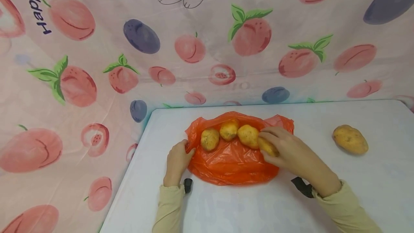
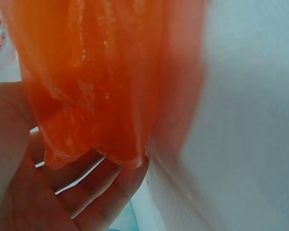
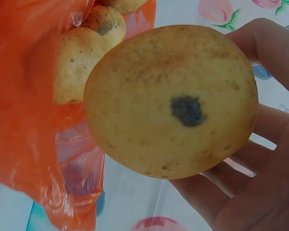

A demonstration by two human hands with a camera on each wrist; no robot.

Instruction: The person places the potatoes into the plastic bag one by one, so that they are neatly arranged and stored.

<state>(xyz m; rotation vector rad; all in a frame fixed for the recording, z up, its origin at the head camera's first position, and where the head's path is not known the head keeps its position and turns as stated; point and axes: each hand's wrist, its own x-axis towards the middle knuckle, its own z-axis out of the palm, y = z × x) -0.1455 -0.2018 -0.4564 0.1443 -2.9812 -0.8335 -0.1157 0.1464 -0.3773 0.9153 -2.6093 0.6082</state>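
An orange-red plastic bag lies spread on the white table, its mouth open upward. Three potatoes sit in a row along its far side: a left one, a middle one and a right one. At the bag's left edge, my left hand holds the plastic between thumb and fingers; the left wrist view has the bag in front of the palm. My right hand grips a potato over the bag's right side. A dark spot marks this potato in the right wrist view.
Another potato lies on the white table, to the right of the bag. A fruit-print sheet rises behind the table and along its left side. Black wrist-camera pieces show at both cuffs.
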